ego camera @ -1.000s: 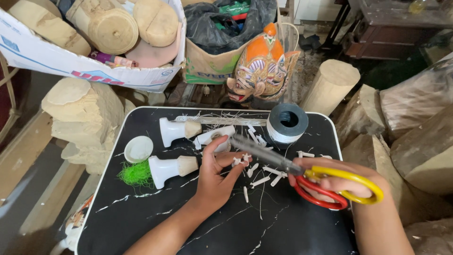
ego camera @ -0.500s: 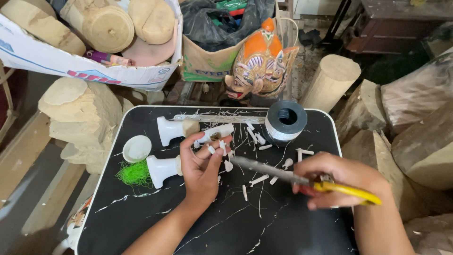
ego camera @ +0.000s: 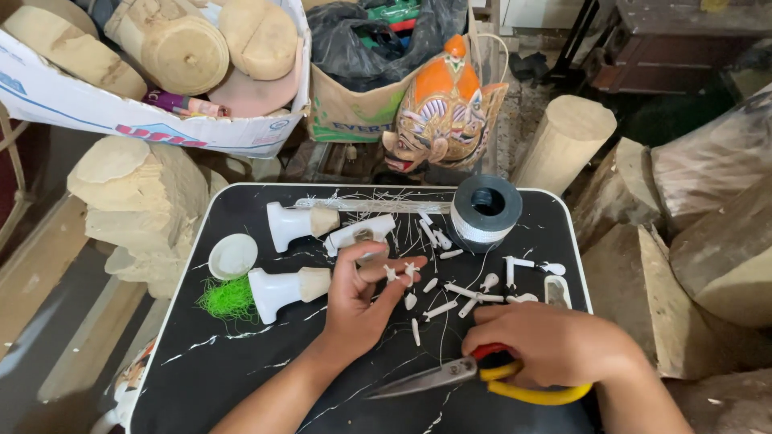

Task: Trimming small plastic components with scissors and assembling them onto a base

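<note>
Right hand (ego camera: 555, 341) closed round scissors (ego camera: 474, 376) at counter's (ego camera: 241, 378) near edge, blades flat (no cutting now). Left hand (ego camera: 362, 301) loosely open, touching white pegs (ego camera: 450, 293) mid-counter; many cut, scattered, unsorted.

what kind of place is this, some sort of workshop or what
Most likely a craft workshop for carved wooden masks or puppets. A painted carved mask leans against a box, rough-cut wood blocks ring the black table, and small white parts lie scattered by the scissors.
</note>
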